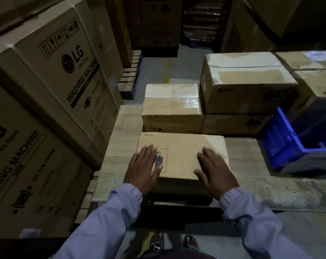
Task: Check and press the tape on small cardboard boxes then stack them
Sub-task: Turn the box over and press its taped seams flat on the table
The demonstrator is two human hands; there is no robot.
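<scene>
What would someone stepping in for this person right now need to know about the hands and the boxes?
Left hand: open, flat on top of the front box, over its red-edged label.
Right hand: open, flat on the same box near its right edge.
Front box: lies on the wooden platform, not yet stacked.
Done: a taped box sits behind it, and a two-high stack stands to the right.
Left: finish pressing this box, then stack it, probably on the taped box.
</scene>
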